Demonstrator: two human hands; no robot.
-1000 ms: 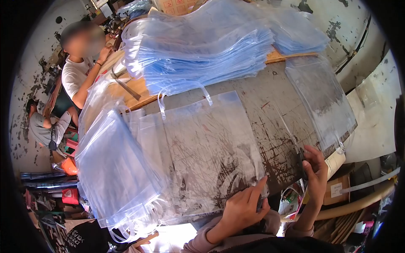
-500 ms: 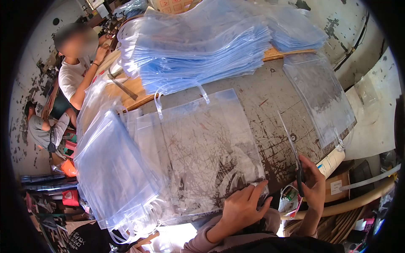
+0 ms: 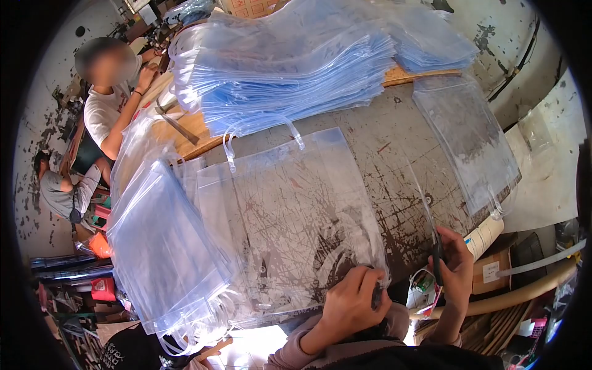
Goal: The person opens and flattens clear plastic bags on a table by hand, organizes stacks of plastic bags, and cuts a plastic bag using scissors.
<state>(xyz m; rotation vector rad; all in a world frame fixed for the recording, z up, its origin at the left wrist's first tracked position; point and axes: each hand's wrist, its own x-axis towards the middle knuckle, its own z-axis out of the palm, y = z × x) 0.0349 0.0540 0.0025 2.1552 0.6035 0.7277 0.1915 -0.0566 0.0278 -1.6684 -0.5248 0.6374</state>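
Note:
A clear plastic bag [image 3: 290, 209] with loop handles lies flat on the scratched table, its handles pointing to the far side. At the bag's near right corner, my left hand [image 3: 356, 300] is closed with its fingers curled on the plastic. My right hand [image 3: 457, 265] grips the black handles of a pair of scissors [image 3: 437, 259] just off the table's near edge. The long blades point away from me over the table, to the right of the bag. They look nearly closed.
A tall stack of clear bags [image 3: 290, 92] stands at the back on a wooden board [image 3: 169, 132]. More bags [image 3: 166, 246] are piled at left, and another bag [image 3: 465, 142] lies at right. A person [image 3: 108, 117] sits at the far left; another person [image 3: 58, 191] is behind.
My left hand's fingers have curled in from a more spread pose and now bunch the bag's corner. My right hand and the scissors have barely moved.

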